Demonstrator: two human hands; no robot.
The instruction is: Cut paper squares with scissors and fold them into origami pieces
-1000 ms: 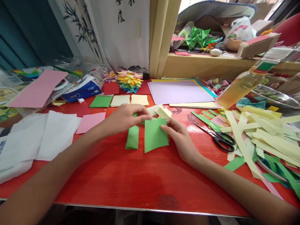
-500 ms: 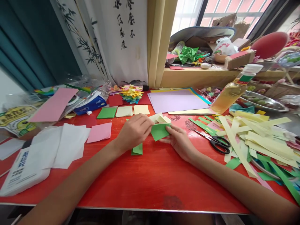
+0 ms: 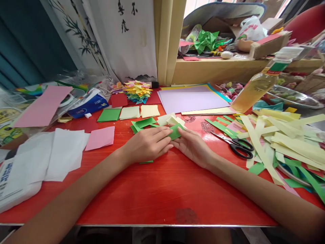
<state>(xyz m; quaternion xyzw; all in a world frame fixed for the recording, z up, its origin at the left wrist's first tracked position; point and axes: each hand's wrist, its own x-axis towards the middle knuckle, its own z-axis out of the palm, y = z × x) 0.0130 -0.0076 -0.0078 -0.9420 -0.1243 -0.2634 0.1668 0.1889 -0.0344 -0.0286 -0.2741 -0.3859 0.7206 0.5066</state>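
A small green paper [image 3: 175, 132], now a narrow folded strip, is held between both hands above the red table [image 3: 142, 196]. My left hand [image 3: 148, 142] closes on its left end, fingers over the top. My right hand [image 3: 194, 144] pinches the right end, thumb on the paper and fingers below. Just behind the hands lie folded green papers [image 3: 143, 123] and folded cream papers [image 3: 172, 119]. Another green piece [image 3: 146, 162] shows only an edge under my left hand.
Black-handled scissors [image 3: 240, 147] and a heap of paper strips [image 3: 286, 135] lie at right, near a bottle [image 3: 264, 81]. Stacked green squares [image 3: 109, 115], a pink sheet [image 3: 100, 138] and white tissues [image 3: 68, 152] are at left. Lilac sheets [image 3: 193, 98] lie at the back.
The green square has been folded over into a narrower strip, and my left hand has moved right and flattened over it. The view has tipped slightly downward.
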